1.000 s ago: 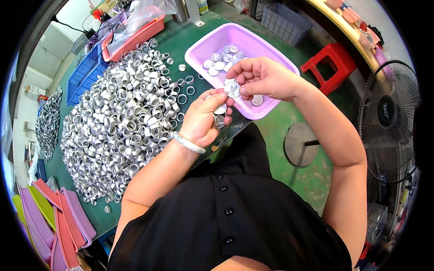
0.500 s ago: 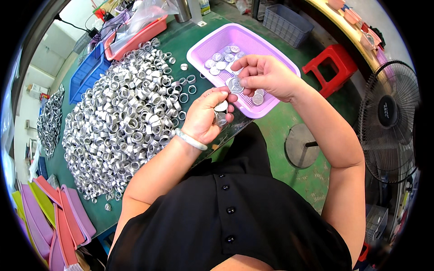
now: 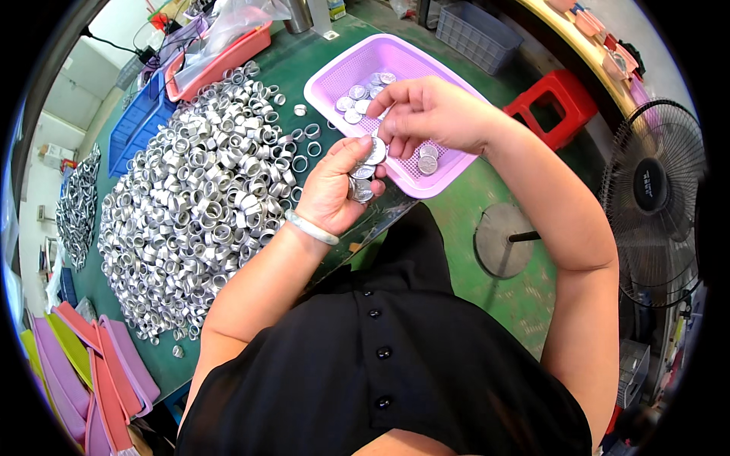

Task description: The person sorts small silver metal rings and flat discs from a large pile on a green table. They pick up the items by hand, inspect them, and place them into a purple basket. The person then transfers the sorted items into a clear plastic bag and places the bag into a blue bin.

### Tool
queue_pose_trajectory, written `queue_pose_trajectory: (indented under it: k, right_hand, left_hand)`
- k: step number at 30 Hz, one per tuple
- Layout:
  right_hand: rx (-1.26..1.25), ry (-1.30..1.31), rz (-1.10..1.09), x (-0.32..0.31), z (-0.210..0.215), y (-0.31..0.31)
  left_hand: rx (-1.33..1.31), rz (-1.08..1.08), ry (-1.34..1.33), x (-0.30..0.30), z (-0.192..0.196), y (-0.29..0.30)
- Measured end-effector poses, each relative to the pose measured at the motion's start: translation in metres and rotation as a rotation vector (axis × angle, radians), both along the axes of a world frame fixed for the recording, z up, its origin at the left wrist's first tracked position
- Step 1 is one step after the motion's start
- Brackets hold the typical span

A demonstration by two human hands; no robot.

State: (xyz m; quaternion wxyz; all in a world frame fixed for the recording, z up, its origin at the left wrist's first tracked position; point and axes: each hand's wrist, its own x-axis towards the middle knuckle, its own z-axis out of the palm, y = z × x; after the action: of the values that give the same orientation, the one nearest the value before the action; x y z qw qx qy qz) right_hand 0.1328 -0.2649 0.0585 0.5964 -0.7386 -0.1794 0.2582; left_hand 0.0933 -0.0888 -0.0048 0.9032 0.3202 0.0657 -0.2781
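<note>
By the basket (image 3: 417, 185), we are apparently separating discs (image 3: 363, 172), left hand (image 3: 332, 182) clasping several, right hand (image 3: 437, 118) of undeterminable grip, next likely needing precision.

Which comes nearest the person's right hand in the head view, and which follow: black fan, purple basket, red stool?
1. Purple basket: partly covered by the right hand.
2. Red stool: right of the hand.
3. Black fan: farther right, toward the picture's edge.

a red stool (image 3: 576, 102) is near a fan (image 3: 651, 190).
</note>
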Motion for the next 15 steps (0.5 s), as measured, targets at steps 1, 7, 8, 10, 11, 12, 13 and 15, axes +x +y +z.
queue_pose_trajectory:
  k: [1, 7, 8, 10, 11, 12, 13, 15]
  right_hand:
    - [-0.029, -0.022, -0.01, 0.008, 0.0, -0.004]
    - [-0.838, -0.598, 0.077, 0.045, -0.031, -0.037]
    - [-0.913, -0.603, 0.12, 0.048, -0.039, -0.038]
    - [-0.994, -0.616, 0.178, 0.052, -0.054, -0.038]
    - [-0.999, -0.625, 0.194, 0.052, -0.06, -0.035]
    - [-1.004, -0.634, 0.21, 0.052, -0.063, -0.032]
    - [-1.06, -0.672, 0.23, 0.049, -0.064, -0.029]
    - [-1.108, -0.708, 0.243, 0.05, -0.07, -0.026]
  left_hand:
    - [-0.008, 0.005, 0.014, 0.001, -0.001, 0.002]
    - [-0.047, 0.012, 0.01, 0.007, -0.007, 0.011]
    - [-0.036, 0.019, 0.011, 0.007, -0.007, 0.012]
    - [-0.014, 0.028, 0.014, 0.009, -0.007, 0.014]
    - [-0.027, 0.031, 0.02, 0.01, -0.011, 0.016]
    - [-0.034, 0.026, 0.024, 0.011, -0.012, 0.017]
    - [-0.041, 0.021, 0.027, 0.012, -0.012, 0.018]
    - [-0.062, 0.002, 0.026, 0.014, -0.011, 0.019]
